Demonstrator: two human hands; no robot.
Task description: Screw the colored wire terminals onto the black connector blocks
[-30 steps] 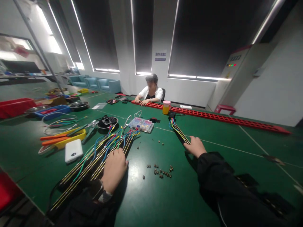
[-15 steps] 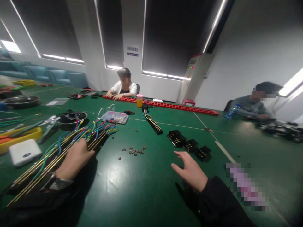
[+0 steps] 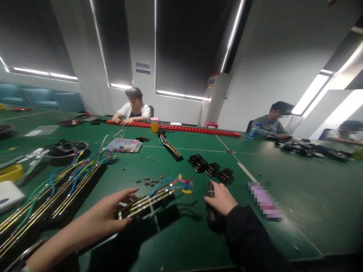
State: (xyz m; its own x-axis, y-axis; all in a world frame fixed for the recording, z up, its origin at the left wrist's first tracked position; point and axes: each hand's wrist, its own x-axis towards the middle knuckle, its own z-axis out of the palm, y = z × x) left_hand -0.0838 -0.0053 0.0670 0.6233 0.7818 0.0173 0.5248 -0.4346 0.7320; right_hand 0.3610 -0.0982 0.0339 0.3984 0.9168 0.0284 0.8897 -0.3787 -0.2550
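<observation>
Head view: one black strip with pale gold rods and coloured wires at its far end (image 3: 150, 202) is now held above the table, pinched at its near end between the thumb and fingers of the left hand (image 3: 110, 209); half a second ago that hand was laid on the wired strips at the left. Around the black handle of a thin-shafted tool, apparently a screwdriver (image 3: 213, 221), the fingers of the right hand (image 3: 222, 198) are now curled, where nothing was gripped before. Both hands are thus occupied, one with a part, one with a tool.

Just beyond the held strip, small brass-coloured screws (image 3: 146, 183) are scattered. Near the tool's tip, black square pieces (image 3: 211, 168) are set in a row. More wired strips (image 3: 56, 189) are piled at left; another single wired strip (image 3: 171, 149) is placed farther out, near a yellow jar with a pink lid (image 3: 154, 125).

The broad green tabletop (image 3: 198, 249) is crossed by pale lines and edged by a long red lattice rail (image 3: 184, 127). Beyond it, a person in white (image 3: 134, 111) is seated; dark blinds (image 3: 181, 45) are lowered behind.
</observation>
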